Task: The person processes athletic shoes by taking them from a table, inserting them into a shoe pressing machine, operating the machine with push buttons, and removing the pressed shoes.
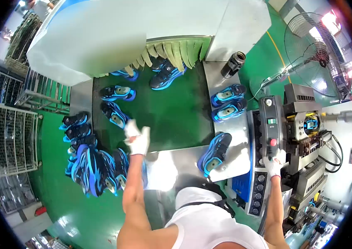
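My left hand (137, 139), in a white glove, is over the near left part of the green conveyor belt (172, 120). Its fingers are spread, close to a black and blue shoe (115, 115) that lies on the belt. At the machine's control panel (270, 120), my right hand (275, 162), also gloved in white, is below the red button (273, 142). Its fingers are apart and I see nothing in them. Another shoe (118, 93) and a shoe (167, 76) by the strip curtain (172, 52) rest on the belt.
Several shoes (95, 166) crowd the table's left edge. On the right metal ledge are a pair of shoes (228, 101), a single shoe (215, 153) and a dark flask (233, 64). A press machine (305, 124) and a large fan (321, 54) stand right; racks (14, 137) stand left.
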`<state>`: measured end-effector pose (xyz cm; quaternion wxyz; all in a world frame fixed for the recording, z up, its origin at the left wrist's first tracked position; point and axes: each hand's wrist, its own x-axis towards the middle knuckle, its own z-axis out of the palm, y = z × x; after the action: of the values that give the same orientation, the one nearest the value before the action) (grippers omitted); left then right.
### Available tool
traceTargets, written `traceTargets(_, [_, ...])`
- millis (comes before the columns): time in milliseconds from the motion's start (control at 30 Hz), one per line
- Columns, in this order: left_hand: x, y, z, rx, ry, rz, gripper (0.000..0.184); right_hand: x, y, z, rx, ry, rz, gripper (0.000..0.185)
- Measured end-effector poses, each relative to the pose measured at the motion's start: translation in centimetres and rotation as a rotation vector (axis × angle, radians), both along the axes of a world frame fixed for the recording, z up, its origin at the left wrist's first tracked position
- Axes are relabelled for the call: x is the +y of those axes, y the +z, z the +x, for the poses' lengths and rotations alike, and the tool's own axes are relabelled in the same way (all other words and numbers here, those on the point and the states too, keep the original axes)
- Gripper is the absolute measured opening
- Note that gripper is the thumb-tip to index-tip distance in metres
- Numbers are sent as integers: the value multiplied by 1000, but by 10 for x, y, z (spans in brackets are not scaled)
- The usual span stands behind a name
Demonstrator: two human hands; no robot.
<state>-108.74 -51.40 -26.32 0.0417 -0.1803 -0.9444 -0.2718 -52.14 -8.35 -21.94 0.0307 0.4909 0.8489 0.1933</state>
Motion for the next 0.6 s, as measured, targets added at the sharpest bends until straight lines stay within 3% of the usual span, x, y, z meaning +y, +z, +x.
traceTargets(33, [-27, -23, -40, 96, 127, -41, 82, 1, -10, 17, 129, -113, -182, 85])
traceTargets(67, [-35, 13, -66, -89, 259, -79, 85, -22, 23, -11, 151, -236, -290, 90])
traceTargets(100, [-48, 16, -90, -74, 276, -80, 87, -54, 72, -57, 165, -364, -387, 96])
traceTargets(133, [-63, -3, -115, -17, 229, -112, 81, -60, 47, -48, 175, -346, -315, 96])
traceTargets(200, [-75, -19, -152, -155, 126, -61, 69, -95, 45, -52, -33, -392, -512, 97])
traceTargets(267, [-82, -27, -175, -84, 27, -115, 49, -122, 38, -54, -43, -446, -699, 97])
traceTargets(300, [-86, -25, -181, -97, 3, -111, 46, -136, 37, -62, 90, -319, -694, 95])
traceTargets(433, [-91, -35, -185, -4, -133, -127, 31, -147, 40, -101, 42, -349, -875, 89])
traceTargets(533, [-74, -5, -165, -36, -194, -112, 22, -157, 28, -115, 381, -162, -862, 83])
traceTargets(600, [-57, 9, -126, 94, -329, -41, 18, -176, 84, -178, 371, -231, -946, 83])
